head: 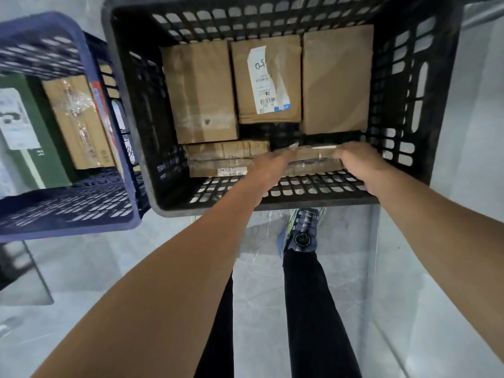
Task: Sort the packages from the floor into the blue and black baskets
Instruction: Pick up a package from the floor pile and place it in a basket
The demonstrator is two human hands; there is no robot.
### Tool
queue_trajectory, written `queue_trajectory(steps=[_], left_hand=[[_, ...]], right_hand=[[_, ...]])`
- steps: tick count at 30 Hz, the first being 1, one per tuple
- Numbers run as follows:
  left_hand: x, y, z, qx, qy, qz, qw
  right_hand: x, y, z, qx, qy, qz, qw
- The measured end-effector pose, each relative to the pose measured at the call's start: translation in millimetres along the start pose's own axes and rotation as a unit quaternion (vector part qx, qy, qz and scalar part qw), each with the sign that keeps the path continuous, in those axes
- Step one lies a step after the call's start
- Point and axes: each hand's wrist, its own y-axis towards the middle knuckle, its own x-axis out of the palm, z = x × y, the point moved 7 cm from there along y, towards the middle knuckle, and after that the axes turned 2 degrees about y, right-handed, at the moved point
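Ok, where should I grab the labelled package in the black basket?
Take the labelled package by its near short edge, reaching down from the near side. It lies flat with neighbouring packages tight on both sides, and only the dark gap at that edge leaves room to grip.

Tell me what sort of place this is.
Probably a parcel sorting room or storeroom: a black perforated plastic basket holding brown cardboard packages, one with a white barcoded shipping label, and a blue perforated plastic basket beside it.
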Motion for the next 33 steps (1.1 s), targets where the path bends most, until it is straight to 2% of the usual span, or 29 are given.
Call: queue_trajectory(steps=[9, 14, 22, 24, 27, 33], left_hand=[[1, 11, 5, 0.031, 0.083, -0.025, 0.996], [-5, 12, 3, 0.039, 0.071, -0.008, 0.997], [-25, -27, 6, 0.055, 0.012, 0.015, 0.998], [-37, -52, 9, 0.063, -0.022, 0.028, 0.997], [-55, -99, 22, 0.084, -0.078, 0.045, 0.992], [-92, -229, 77, 0.171, -0.138, 0.068, 0.973]], right_hand=[[13, 9, -5, 0.006, -0.042, -0.024, 0.999], [16, 8, -6, 0.0, -0.064, -0.044, 0.997], [0, -24, -12, -0.004, -0.009, -0.036, 0.999], [-10, -47, -23, -0.026, 0.024, -0.02, 0.999], [-31, -99, -44, -0.071, 0.132, 0.008, 0.989], [-89, -234, -105, -0.175, 0.306, 0.042, 0.935]])
